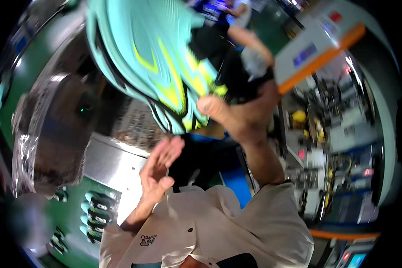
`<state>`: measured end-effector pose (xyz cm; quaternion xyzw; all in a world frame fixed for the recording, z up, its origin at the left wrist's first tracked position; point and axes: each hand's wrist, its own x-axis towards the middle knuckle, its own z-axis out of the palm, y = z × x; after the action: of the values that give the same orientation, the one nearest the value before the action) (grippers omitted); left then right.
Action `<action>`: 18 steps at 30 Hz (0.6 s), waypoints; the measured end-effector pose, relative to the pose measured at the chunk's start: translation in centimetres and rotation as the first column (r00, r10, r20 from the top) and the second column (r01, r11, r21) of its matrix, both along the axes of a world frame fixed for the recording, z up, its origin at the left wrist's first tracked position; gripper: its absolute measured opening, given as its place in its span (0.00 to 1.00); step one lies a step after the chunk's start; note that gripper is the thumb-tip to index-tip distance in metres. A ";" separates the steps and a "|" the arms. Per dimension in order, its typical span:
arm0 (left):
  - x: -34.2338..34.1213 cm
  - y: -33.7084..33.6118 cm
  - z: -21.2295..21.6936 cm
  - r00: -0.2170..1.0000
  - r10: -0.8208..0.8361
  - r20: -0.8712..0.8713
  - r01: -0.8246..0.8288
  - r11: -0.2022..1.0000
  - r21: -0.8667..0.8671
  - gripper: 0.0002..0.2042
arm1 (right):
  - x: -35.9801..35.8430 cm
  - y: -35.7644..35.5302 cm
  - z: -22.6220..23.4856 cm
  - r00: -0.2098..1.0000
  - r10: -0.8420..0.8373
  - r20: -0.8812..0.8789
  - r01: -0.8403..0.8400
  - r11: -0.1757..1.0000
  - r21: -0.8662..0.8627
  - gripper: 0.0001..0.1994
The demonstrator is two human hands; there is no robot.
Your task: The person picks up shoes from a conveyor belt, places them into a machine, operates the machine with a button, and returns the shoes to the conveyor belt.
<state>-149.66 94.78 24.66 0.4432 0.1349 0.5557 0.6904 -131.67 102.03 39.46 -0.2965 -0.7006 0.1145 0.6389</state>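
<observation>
Teal-and-yellow shoe (pixel 152 58) held high, close to camera, sole facing it. Right hand (pixel 241 114) grips its heel end; thumb visible, other fingers hidden behind. Left hand (pixel 161 167) just below, fingers open and loosely together, touching nothing. Risk: one-hand hold may let shoe slip onto steel tabletop (pixel 111 165). Teal shoes (pixel 96 207) lower left.

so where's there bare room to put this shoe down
The bare metal panel left of the open left hand is free. The green belt below carries soles. The right hand holds the teal shoe; its side is cluttered.
</observation>
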 end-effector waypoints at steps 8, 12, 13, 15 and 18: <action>19.8 -2.1 2.0 0.902 -0.426 -0.069 0.401 0.887 -0.231 0.27 | 13.4 -20.1 -8.9 0.744 -0.516 -0.425 0.123 0.731 -0.671 0.42; 27.2 -10.4 -2.2 0.816 -0.522 -0.247 0.453 0.844 -0.285 0.24 | 18.0 -27.7 -16.2 0.598 -0.740 -0.306 0.467 0.633 -0.618 0.36; 29.0 -12.3 -2.9 0.777 -0.577 -0.252 0.509 0.811 -0.289 0.24 | 19.1 -29.6 -17.4 0.515 -0.752 -0.411 0.480 0.651 -0.588 0.34; 31.8 -15.8 -4.5 0.698 -0.676 -0.236 0.586 0.729 -0.354 0.22 | 21.2 -34.1 -17.8 0.400 -0.829 -0.391 0.513 0.556 -0.655 0.34; 35.4 -21.1 -5.2 0.526 -0.758 -0.386 0.737 0.633 -0.238 0.23 | 23.9 -40.2 -19.0 0.145 -0.882 -0.449 0.533 0.452 -0.716 0.33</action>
<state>-114.24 73.70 19.42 0.5582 0.1010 0.0839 0.8192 -107.81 61.79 20.44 -0.6326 -0.0647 0.0436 0.7706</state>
